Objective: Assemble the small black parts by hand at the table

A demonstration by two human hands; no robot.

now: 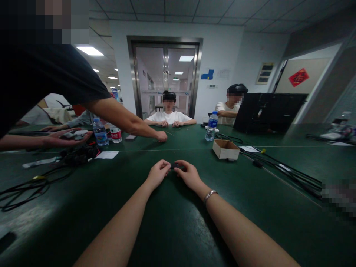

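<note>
A small dark object [174, 166] is held between my two hands, just above the green table [172, 207]. My left hand [159, 173] pinches its left end with the fingertips. On the right end are the thumb and fingers of my right hand [189, 173], and a metal bracelet [210, 196] circles that wrist. What the dark object is, I cannot make out; it is small and partly covered by fingers.
A person's arm [125, 118] reaches in from the left, beyond my hands. Bottles [100, 132] and cables [36, 185] lie left; an open box [226, 150], a bottle [211, 128], cables [292, 174] and a monitor [269, 113] are right. Two people sit across.
</note>
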